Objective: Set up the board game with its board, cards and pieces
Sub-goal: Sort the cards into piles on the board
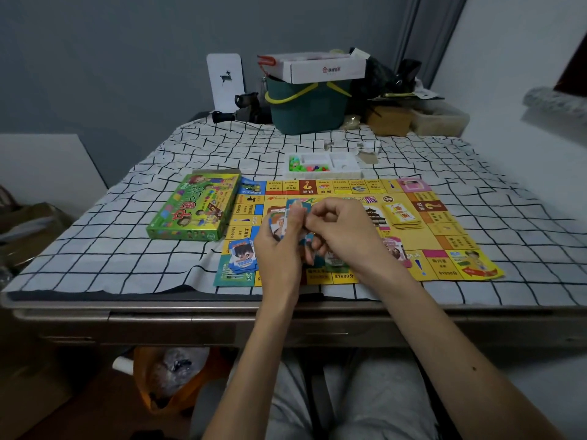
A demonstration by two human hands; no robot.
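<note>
Leftmost, the green game box (193, 206) lies centre-left in the frame, touching the yellow board (444, 231). At mid-frame the left hand (279, 246) grips fanned cards (293, 214) over the board, and the right hand (343, 230) pinches their upper edge. A yellow deck (401, 215) rests right of centre.

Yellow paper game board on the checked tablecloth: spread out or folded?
Spread out. The yellow paper game board lies flat on the checked tablecloth, its corners and border squares showing.

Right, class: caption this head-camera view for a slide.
Left hand and right hand hold game cards over the yellow board; green box beside it, piece tray behind.
</note>
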